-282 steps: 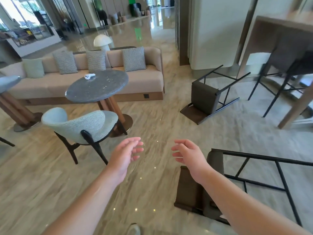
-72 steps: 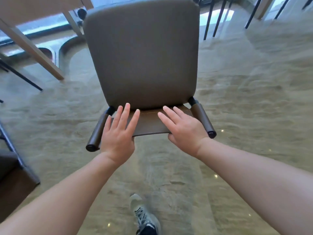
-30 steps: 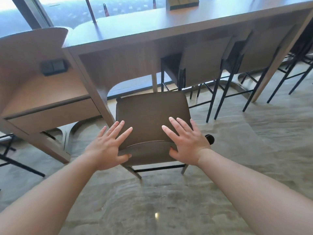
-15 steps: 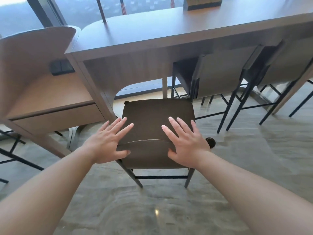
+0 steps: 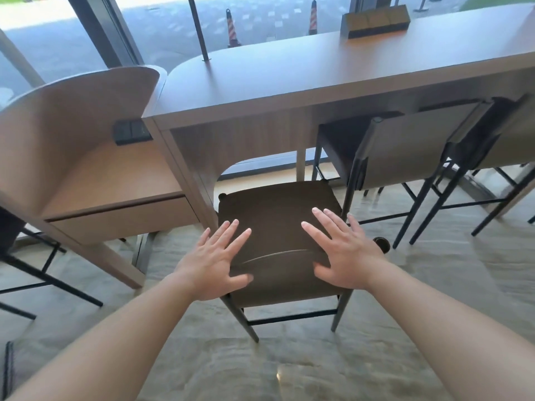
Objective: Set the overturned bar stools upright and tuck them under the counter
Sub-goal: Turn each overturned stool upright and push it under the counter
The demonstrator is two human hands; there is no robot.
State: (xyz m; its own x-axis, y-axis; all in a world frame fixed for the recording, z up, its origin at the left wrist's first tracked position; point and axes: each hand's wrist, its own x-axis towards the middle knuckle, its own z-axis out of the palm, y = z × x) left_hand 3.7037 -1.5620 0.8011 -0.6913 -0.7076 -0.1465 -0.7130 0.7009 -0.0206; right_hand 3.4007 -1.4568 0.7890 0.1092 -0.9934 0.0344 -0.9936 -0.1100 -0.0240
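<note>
A brown bar stool point(image 5: 276, 215) stands upright on the floor, its seat facing the wooden counter point(image 5: 318, 73) and its front edge near the counter's left end panel. My left hand point(image 5: 214, 260) lies over the top of the stool's backrest with fingers straight and spread, thumb on the near side. My right hand point(image 5: 344, 253) lies the same way on the right part of the backrest. Two more brown stools point(image 5: 405, 151) stand tucked under the counter to the right.
A lower wooden desk point(image 5: 110, 180) with a curved side screen and a dark socket panel point(image 5: 131, 131) stands at the left. A black-legged seat point(image 5: 26, 273) is at the far left edge. A wooden box point(image 5: 376, 20) sits on the counter. Marble floor lies behind me.
The stool, earlier lying overturned on the floor, stands upright. Over the last second it has slid closer to the counter with both hands staying on the backrest.
</note>
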